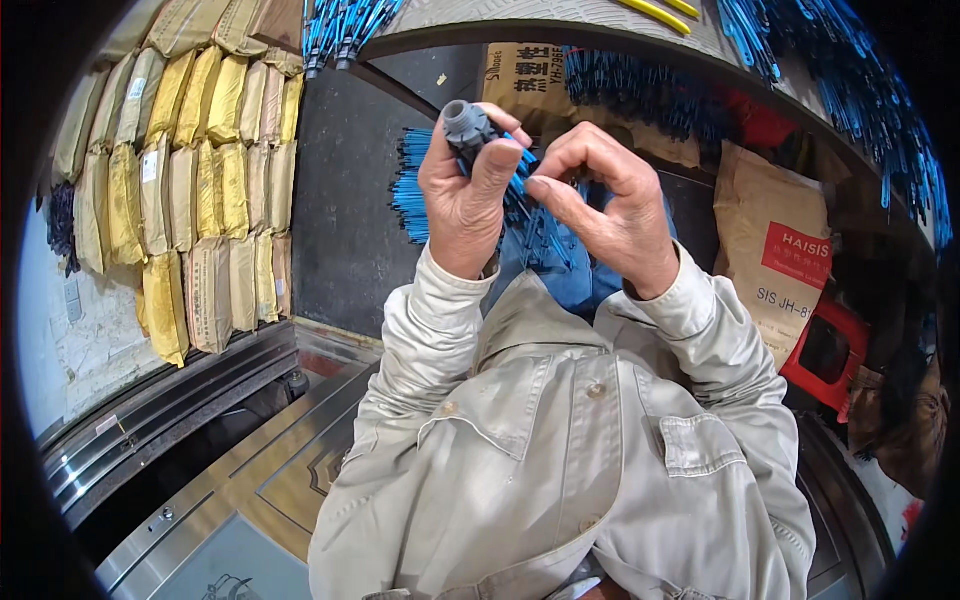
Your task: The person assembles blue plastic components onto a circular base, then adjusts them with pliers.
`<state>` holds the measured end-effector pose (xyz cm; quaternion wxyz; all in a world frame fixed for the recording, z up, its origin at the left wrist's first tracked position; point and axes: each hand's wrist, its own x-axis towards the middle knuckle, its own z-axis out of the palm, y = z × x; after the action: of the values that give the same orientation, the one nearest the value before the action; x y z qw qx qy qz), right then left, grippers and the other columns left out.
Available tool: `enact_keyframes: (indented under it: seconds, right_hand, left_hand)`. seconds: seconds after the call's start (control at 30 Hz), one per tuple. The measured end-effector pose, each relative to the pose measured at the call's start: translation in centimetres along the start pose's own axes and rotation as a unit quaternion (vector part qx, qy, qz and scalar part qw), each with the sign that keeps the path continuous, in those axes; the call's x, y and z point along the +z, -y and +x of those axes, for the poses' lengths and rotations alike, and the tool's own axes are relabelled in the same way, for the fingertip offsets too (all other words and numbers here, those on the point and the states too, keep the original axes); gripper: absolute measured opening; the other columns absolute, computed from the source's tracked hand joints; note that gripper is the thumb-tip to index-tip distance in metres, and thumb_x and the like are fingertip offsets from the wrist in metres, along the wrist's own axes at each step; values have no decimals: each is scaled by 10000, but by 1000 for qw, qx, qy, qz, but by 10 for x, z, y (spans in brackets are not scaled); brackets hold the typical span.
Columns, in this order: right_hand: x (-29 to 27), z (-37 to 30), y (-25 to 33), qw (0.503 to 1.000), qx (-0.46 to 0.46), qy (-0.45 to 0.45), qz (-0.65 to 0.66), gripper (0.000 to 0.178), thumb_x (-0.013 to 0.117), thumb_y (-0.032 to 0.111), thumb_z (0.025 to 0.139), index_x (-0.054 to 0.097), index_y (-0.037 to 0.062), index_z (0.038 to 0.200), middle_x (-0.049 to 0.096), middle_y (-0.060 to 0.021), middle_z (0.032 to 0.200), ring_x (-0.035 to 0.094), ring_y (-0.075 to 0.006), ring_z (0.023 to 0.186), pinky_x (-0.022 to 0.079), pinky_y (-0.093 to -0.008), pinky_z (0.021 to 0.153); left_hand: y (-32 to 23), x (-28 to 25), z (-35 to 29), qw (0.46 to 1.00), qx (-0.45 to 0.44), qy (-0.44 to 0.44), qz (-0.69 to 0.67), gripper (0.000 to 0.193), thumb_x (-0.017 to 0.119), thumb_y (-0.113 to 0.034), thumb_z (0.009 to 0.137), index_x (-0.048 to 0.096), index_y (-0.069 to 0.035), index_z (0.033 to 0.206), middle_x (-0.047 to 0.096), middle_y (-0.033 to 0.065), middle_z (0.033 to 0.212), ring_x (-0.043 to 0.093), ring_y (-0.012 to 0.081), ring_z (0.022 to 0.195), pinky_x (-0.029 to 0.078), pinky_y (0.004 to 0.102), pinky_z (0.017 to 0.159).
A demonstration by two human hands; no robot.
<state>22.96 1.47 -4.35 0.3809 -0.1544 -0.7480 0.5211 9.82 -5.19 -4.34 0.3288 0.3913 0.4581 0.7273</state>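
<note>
My left hand [463, 200] is closed around a dark grey plastic fitting [462, 122], a short tube with a hollow round end and a ribbed collar. The fitting is tilted, its open end pointing up and to the left. Close beside it my right hand [618, 200] has thumb and forefinger pinched together at the blue rods; what lies between the fingertips is too small to tell. Below both hands, a loose bunch of thin blue rods [545, 243] with dark ends rests over my lap. More blue rods [408, 190] lie in a pile to the left of my left hand.
A worktable [450, 14] edge runs across the far side, carrying blue rods [350, 28] and yellow sticks [655, 12]. Stacked sacks [180, 190] stand at the left. To the right are a brown paper sack [765, 225] and a red plastic object [845, 345]. Metal panels [290, 440] lie at lower left.
</note>
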Motion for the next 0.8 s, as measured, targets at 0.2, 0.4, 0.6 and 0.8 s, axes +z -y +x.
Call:
enact_keyframes:
  seconds: [0.2, 0.4, 0.6, 0.8]
  right_hand:
    - [-15, -15, -2, 969, 111, 28, 217, 191, 685, 99, 786, 540, 9, 872, 583, -62, 796, 560, -142, 741, 455, -266, 713]
    - [-33, -43, -6, 932, 139, 56, 330, 291, 731, 224, 752, 527, 29, 823, 580, -64, 743, 547, -169, 697, 449, -299, 680]
    - [-45, -64, -10, 939, 95, 124, 306, 465, 773, 402, 686, 526, 30, 813, 558, -29, 655, 512, -165, 644, 409, -298, 619]
    - [-42, -67, -7, 954, 89, 124, 258, 611, 701, 516, 724, 532, -11, 984, 579, -96, 862, 546, -210, 801, 432, -330, 728]
  left_hand:
    - [3, -14, 12, 1000, 6, -21, 6, 309, 679, -345, 818, 579, -73, 924, 600, 18, 817, 513, 83, 752, 404, 248, 745]
    - [8, -25, 22, 998, -2, -59, -4, 282, 680, -330, 822, 581, -80, 906, 599, 14, 779, 516, 85, 737, 398, 246, 729]
    - [12, -27, 27, 993, 29, -116, 27, 262, 673, -312, 835, 575, -76, 891, 597, 11, 774, 513, 93, 728, 390, 241, 723]
    - [6, -28, 26, 988, 24, -149, 41, 270, 660, -318, 845, 567, -72, 904, 594, 14, 780, 506, 84, 730, 389, 239, 730]
